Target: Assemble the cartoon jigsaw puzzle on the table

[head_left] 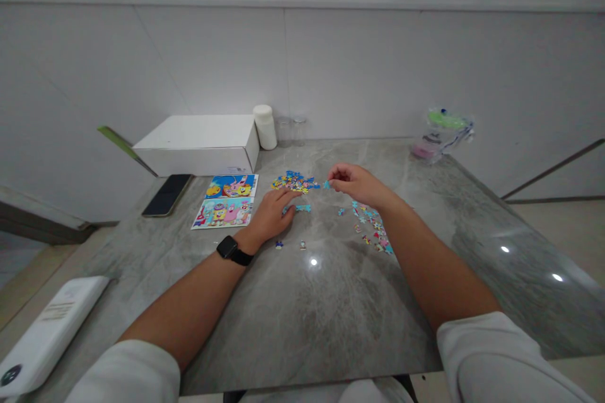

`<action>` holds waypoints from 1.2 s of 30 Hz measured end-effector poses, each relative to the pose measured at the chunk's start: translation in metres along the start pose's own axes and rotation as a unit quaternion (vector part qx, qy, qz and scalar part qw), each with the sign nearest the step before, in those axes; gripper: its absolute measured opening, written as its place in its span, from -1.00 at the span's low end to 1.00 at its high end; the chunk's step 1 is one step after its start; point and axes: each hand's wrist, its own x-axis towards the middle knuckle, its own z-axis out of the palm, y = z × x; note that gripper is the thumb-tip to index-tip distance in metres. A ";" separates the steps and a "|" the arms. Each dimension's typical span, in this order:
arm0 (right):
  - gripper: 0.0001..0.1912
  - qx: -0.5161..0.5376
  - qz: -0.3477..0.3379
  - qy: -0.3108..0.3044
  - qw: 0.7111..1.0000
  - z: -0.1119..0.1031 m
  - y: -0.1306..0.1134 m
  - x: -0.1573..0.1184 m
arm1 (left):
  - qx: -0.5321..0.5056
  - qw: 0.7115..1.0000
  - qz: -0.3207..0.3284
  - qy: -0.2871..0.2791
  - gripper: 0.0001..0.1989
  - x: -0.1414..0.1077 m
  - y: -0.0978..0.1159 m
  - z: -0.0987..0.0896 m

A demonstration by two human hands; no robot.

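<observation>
No text can be read; the small marks on the white box (pixel 198 132) and plastic bag (pixel 442 138) are perhaps lettering.

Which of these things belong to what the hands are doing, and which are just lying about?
In use:
light-blue puzzle piece, in the right hand
puzzle-piece pile, by the left hand
loose puzzle pieces
cartoon picture sheet, probably

Lying about, it seems:
smartphone
white box
white bottle
clear glasses
plastic bag
white object

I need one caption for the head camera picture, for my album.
Two bare hands, left and right, among colourful puzzle pieces on a grey marbled table.
</observation>
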 end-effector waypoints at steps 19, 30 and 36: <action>-0.82 -0.274 0.039 -0.060 0.959 0.066 0.046 0.013 | 0.048 0.989 0.077 -0.118 -0.69 -0.001 0.010 0.002; -0.82 -0.324 0.039 -0.054 0.944 0.074 0.044 0.012 | 0.056 0.989 0.077 -0.115 -0.67 -0.002 0.009 0.005; -0.79 -0.346 0.022 -0.046 0.937 0.069 0.039 0.011 | 0.057 0.988 0.081 -0.116 -0.67 -0.001 0.010 0.004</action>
